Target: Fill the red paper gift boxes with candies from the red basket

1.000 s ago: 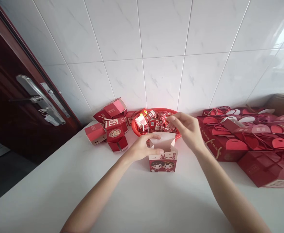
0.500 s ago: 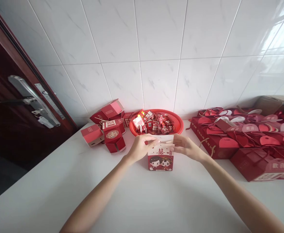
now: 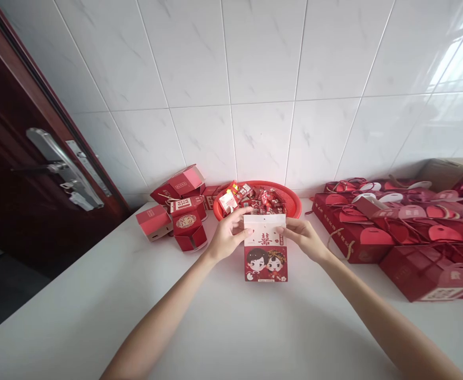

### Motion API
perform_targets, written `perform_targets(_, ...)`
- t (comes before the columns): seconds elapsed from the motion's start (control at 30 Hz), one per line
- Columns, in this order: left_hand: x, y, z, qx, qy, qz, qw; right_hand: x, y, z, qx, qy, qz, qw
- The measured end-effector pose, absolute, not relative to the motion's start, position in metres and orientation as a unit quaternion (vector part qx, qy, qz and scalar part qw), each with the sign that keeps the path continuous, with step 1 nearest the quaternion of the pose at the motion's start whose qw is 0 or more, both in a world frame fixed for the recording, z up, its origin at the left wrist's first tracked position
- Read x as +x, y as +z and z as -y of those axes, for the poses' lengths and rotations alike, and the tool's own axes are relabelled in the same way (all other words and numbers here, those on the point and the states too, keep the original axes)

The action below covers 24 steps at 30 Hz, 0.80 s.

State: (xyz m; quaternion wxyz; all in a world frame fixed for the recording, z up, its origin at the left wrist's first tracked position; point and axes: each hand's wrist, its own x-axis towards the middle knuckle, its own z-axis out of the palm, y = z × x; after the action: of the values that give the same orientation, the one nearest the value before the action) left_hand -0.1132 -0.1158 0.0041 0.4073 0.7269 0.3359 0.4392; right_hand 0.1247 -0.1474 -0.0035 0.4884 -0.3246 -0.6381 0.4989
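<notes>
A small red and white box point(image 3: 266, 264) with two cartoon faces stands upright on the white table point(image 3: 231, 327), in front of the basket. My left hand point(image 3: 231, 232) pinches the upper left edge of its white top part, thumb on the front. On the upper right edge my right hand point(image 3: 300, 235) has its thumb on the front and its fingers behind. The white top looks flat and pressed together. Behind the box, a red plastic basket point(image 3: 295, 202) holds several wrapped sweets point(image 3: 269, 198).
Several red hexagonal boxes point(image 3: 187, 227) lie to the left of the basket. Many red gift boxes point(image 3: 358, 245) with handles and ribbons fill the right side. A tiled wall point(image 3: 261, 137) rises behind, and a dark red door point(image 3: 13, 121) is at the left.
The white top of the box has gone from parted flaps to a flat upright panel between my hands. My thumbs now press on its front. The view has shifted slightly.
</notes>
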Motion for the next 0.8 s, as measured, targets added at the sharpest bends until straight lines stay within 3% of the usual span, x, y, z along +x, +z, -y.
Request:
perform_targets(0.3,-0.114,0.004,0.116,0.829,0.395,-0.309,0.249,0.133,0.011,0.142,-0.355,0.398,0.726,0.434)
perform_targets(0.57,-0.119,0.008,0.117,0.844,0.37,-0.296,0.252,0.129,0.009,0.142,-0.391,0.345,0.747,0.414)
perform_targets(0.8,-0.126,0.015,0.116,0.818,0.33,-0.33,0.335,0.13,0.012,0.149,-0.389,0.315,0.775,0.386)
